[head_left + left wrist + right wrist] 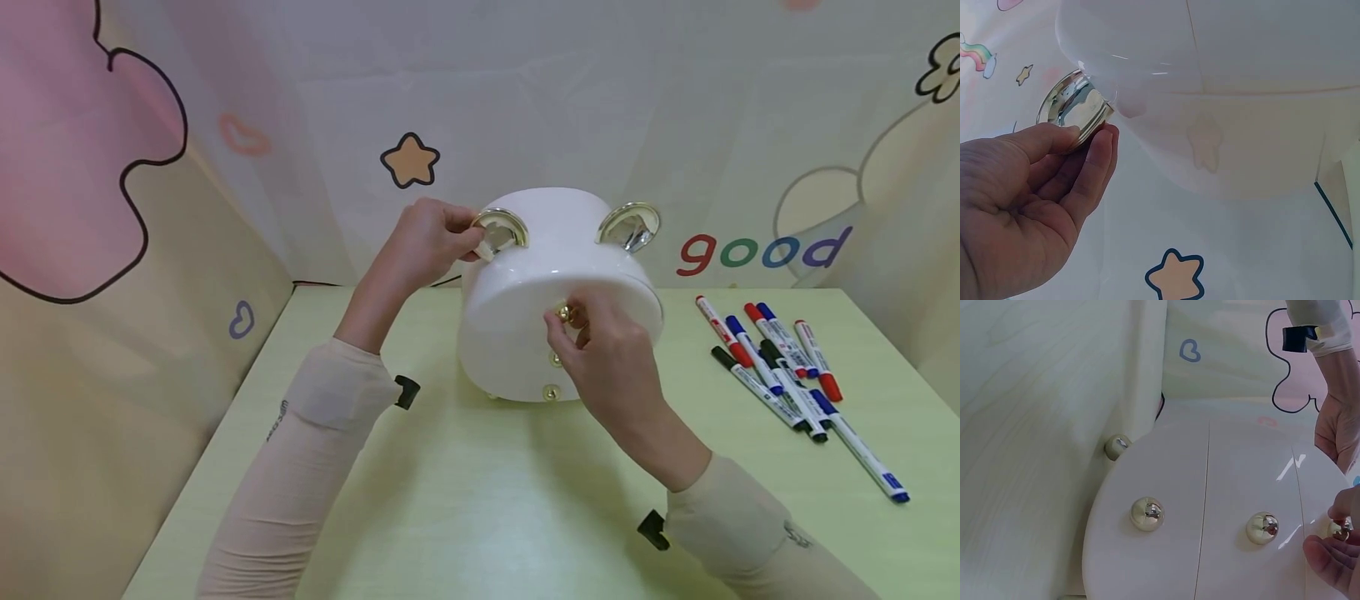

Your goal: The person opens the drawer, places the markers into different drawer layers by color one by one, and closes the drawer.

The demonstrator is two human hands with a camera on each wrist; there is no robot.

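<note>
A glossy white rounded box [510, 333] with drawer seams on its front stands on the table. Two gold ear-shaped pieces stick out from its top: the left ear [504, 227] and the right ear [632, 225]. My left hand [429, 242] pinches the left ear's rim between thumb and fingers, as the left wrist view shows closely. At the box's front, my right hand [618, 358] pinches the uppermost gold knob [565, 313] with thumb and fingertips. Below it sit a middle gold knob [1262, 528] and a lowest gold knob [1147, 514], both untouched.
Several red, blue and black markers [780, 367] lie scattered on the pale green table [465, 508], right of the box. A printed backdrop [540, 108] rises close behind the box. A round gold foot [1117, 447] shows under the box's edge.
</note>
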